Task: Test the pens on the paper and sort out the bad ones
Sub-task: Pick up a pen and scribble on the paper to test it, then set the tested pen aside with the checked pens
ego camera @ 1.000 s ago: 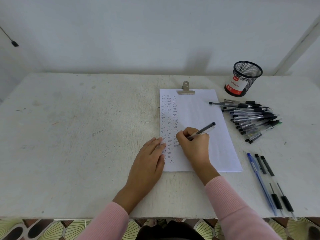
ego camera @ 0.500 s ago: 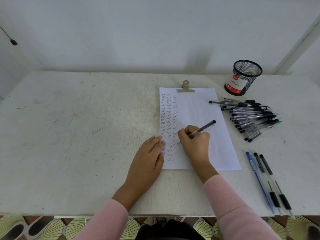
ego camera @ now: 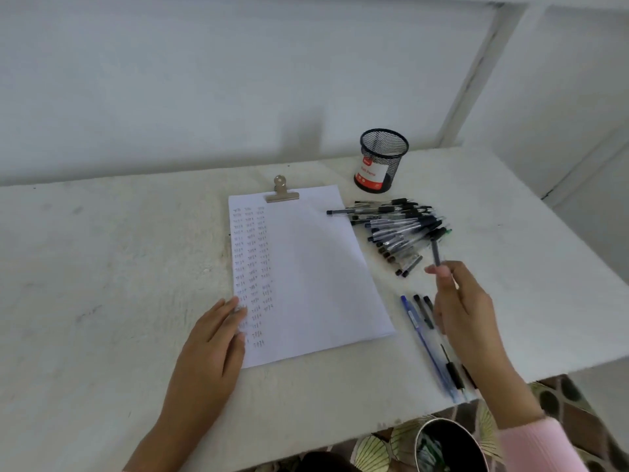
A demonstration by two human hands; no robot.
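A white sheet of paper [ego camera: 316, 274] with columns of scribbles down its left side lies under a metal clip [ego camera: 281, 194]. My left hand [ego camera: 212, 338] rests flat on the sheet's lower left edge. My right hand [ego camera: 464, 308] is off the paper to the right and holds a dark pen [ego camera: 435, 252] upright in its fingertips. Beyond it lies a pile of several pens [ego camera: 400, 229]. A blue pen [ego camera: 423, 342] and two black pens [ego camera: 423, 310] lie side by side under my right hand, partly hidden by it.
A black mesh pen cup [ego camera: 381, 161] with a red label stands behind the pile. A dark round bin [ego camera: 449, 444] holding some pens sits below the table's front edge at the right. The white table [ego camera: 102, 267] meets a wall at the back.
My right hand left the paper and moved right with the pen, now lifted near the pen pile. The camera turned right and tilted; a bin came into view. My left hand stayed put.
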